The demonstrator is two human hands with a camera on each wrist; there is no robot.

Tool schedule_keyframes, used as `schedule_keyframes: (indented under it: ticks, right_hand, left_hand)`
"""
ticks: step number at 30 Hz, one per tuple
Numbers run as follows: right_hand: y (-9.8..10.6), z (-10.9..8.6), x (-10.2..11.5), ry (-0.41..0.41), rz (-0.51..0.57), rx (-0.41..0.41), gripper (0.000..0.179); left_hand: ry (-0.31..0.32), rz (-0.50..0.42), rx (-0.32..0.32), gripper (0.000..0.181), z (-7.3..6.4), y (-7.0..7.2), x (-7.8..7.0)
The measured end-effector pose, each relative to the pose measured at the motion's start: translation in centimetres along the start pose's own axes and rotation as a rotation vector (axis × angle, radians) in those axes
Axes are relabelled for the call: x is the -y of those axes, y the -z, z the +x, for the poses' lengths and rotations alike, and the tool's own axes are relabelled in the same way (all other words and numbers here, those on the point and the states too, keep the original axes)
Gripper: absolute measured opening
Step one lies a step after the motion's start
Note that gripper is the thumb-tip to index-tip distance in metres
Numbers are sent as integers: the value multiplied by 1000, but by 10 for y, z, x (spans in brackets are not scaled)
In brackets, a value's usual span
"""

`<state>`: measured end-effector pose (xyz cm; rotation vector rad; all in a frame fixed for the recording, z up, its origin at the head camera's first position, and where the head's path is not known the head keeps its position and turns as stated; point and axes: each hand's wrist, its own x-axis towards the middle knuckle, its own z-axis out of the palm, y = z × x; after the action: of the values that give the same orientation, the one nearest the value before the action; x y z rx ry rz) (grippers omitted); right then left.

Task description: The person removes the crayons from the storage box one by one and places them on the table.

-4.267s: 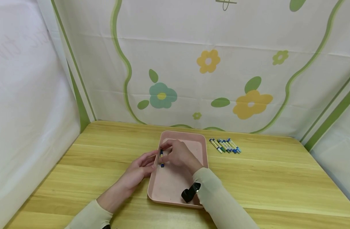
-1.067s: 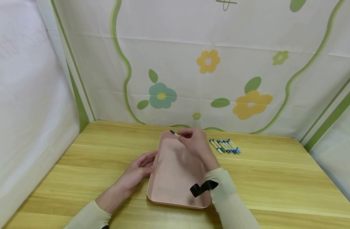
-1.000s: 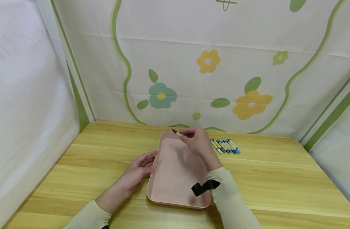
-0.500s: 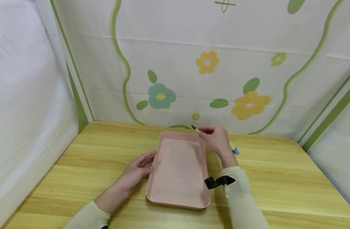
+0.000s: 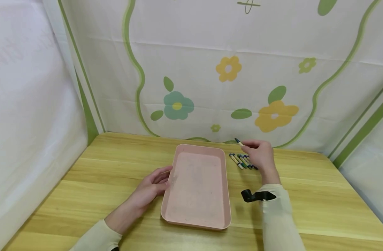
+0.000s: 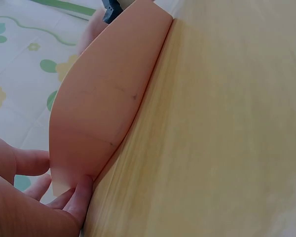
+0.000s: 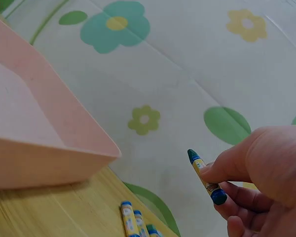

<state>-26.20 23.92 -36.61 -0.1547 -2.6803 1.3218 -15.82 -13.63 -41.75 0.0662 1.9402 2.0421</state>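
Note:
A dark green crayon (image 5: 238,142) in a yellow and blue wrapper is pinched between the thumb and fingers of my right hand (image 5: 261,157). The right wrist view shows this crayon (image 7: 207,178) raised, its pointed green tip leaning up and left. Several more crayons (image 5: 236,161) lie side by side on the table below the right hand, which partly covers them. My left hand (image 5: 148,188) holds the left side of a shallow pink tray (image 5: 196,195), thumb and fingertips against its wall. In the left wrist view, fingertips (image 6: 81,197) press low on the tray's outer wall.
The tray stands on a wooden table (image 5: 320,195), left of the crayons. A white cloth (image 5: 204,87) with printed flowers hangs right behind the table's back edge. More white cloth closes the left and right sides.
Earlier my right hand takes a crayon from inside the tray. It then carries the crayon up and rightward, past the tray, to above the loose crayons. The left hand and tray stay put.

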Motion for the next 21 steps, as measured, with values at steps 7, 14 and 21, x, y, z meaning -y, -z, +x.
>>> schedule_keyframes:
  ticks: [7, 14, 21]
  right_hand:
    - [12, 3, -18, -74, -16, -38, 34]
    - [24, 5, -39, -146, -16, -86, 36]
    - [30, 7, -52, -202, -10, -122, 37]
  left_hand:
    - [6, 4, -10, 58, 1, 0, 0]
    - [9, 8, -13, 59, 1, 0, 0]
    - [11, 10, -14, 58, 1, 0, 0]
